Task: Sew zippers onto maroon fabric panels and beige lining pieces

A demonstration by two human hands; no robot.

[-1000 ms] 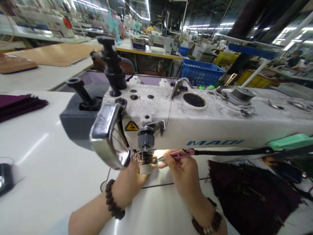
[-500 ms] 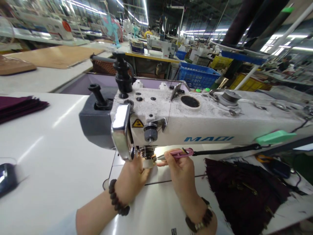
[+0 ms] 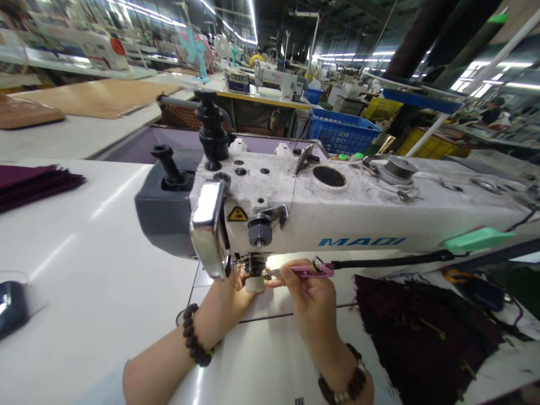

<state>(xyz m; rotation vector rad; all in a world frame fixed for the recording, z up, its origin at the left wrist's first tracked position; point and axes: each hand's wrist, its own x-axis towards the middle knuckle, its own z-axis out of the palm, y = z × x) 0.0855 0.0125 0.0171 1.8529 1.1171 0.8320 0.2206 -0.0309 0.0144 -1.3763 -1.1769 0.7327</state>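
The white sewing machine (image 3: 363, 214) stands before me, its head on the left. My left hand (image 3: 230, 298) is under the head at the needle area, beside a pale round knob (image 3: 255, 283). Its thumb and fingers look drawn together, but the fingertips are mostly hidden and I cannot make out what they hold. From the right, my right hand (image 3: 310, 295) grips pink-handled thread snips (image 3: 313, 270), closed around them. Their metal tips point left at the needle area. A black cord (image 3: 388, 260) runs from the snips' handle along the machine arm.
Dark maroon fabric (image 3: 422, 343) with metal pins lies on the table at right. A maroon fabric stack (image 3: 37, 183) sits at far left, above a dark object (image 3: 12, 306). Behind the machine are a blue crate (image 3: 343, 132) and other sewing stations.
My left forearm and wrist have shifted slightly left and up. The snips in my right hand have turned a little, and their handle looks narrower. Both hands stay at the needle area.
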